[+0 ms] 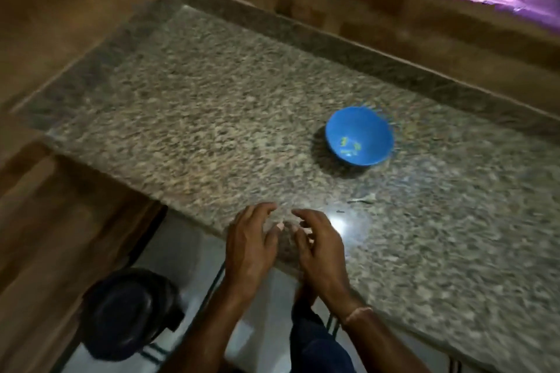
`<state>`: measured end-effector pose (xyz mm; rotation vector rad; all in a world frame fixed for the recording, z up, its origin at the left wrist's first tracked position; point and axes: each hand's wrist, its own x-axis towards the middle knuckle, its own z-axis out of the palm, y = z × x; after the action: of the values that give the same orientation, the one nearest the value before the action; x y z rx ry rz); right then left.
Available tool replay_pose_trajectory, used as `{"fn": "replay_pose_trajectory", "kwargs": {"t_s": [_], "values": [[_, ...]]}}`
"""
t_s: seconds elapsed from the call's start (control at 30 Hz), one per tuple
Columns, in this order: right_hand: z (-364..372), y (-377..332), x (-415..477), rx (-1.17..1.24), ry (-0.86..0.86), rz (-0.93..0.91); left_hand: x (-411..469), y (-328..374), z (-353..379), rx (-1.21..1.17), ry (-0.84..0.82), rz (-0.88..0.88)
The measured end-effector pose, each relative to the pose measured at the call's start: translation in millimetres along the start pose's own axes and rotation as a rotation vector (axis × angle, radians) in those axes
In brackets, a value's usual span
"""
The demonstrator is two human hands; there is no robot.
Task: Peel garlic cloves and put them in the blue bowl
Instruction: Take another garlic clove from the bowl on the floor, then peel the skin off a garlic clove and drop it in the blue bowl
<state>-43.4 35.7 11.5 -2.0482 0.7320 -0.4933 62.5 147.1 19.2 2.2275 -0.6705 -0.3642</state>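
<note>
Though blur smears the fingers [263,209], they look loosely curved, tips facing across a small gap, and I cannot tell whether they pinch anything. The left hand [251,244] and right hand [322,247] hover side by side over the front edge of the counter [194,106]. A pale scrap [363,199] lies flat just beyond them. Well past it, nearer the back edge, the blue bowl [368,126] sits mouth up, round, with no long axis.
</note>
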Motion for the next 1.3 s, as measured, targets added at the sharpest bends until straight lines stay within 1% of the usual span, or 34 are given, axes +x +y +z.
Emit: {"fn": "replay_pose_trajectory", "kwargs": {"t_s": [0.1, 0.17, 0.23, 0.33, 0.43, 0.53, 0.63, 0.7, 0.77, 0.9, 1.0, 1.03, 1.1, 1.17, 1.2, 1.23, 1.3], "values": [[-50, 44, 18, -0.084, 0.090, 0.056, 29, 35, 48, 0.014, -0.104, 0.044], [-79, 70, 28, -0.182, 0.175, 0.104, 44, 50, 77, 0.051, -0.178, 0.076], [-101, 92, 37, -0.273, 0.219, 0.168, 53, 61, 98, 0.110, -0.229, 0.127], [-113, 121, 47, -0.416, 0.178, 0.229, 56, 64, 118, 0.192, -0.252, 0.174], [-116, 130, 54, -0.486, 0.110, 0.252, 58, 66, 123, 0.214, -0.253, 0.188], [-117, 123, 62, -0.520, 0.057, 0.260, 58, 75, 118, 0.166, -0.216, 0.132], [-120, 121, 69, -0.534, 0.051, 0.268, 68, 100, 109, 0.042, -0.112, 0.086], [-121, 119, 71, -0.537, 0.043, 0.268, 88, 122, 103, 0.022, -0.006, 0.130], [-122, 117, 73, -0.550, 0.048, 0.264, 115, 140, 101, 0.107, 0.064, 0.212], [-120, 115, 72, -0.550, 0.062, 0.270, 153, 145, 104, 0.244, 0.040, 0.288], [-120, 116, 69, -0.504, 0.082, 0.284, 135, 142, 102, 0.201, 0.078, 0.378], [-120, 117, 67, -0.482, 0.090, 0.292, 120, 139, 105, 0.163, 0.044, 0.389], [-120, 118, 61, -0.440, 0.112, 0.295, 90, 125, 116, 0.108, -0.111, 0.385], [-121, 121, 53, -0.403, 0.133, 0.285, 75, 106, 136, 0.133, -0.262, 0.399], [-122, 121, 48, -0.393, 0.142, 0.279, 74, 100, 147, 0.166, -0.309, 0.419], [-123, 122, 44, -0.388, 0.147, 0.274, 75, 97, 156, 0.186, -0.323, 0.434], [-125, 124, 38, -0.369, 0.149, 0.270, 78, 99, 166, 0.151, -0.316, 0.400]]}}
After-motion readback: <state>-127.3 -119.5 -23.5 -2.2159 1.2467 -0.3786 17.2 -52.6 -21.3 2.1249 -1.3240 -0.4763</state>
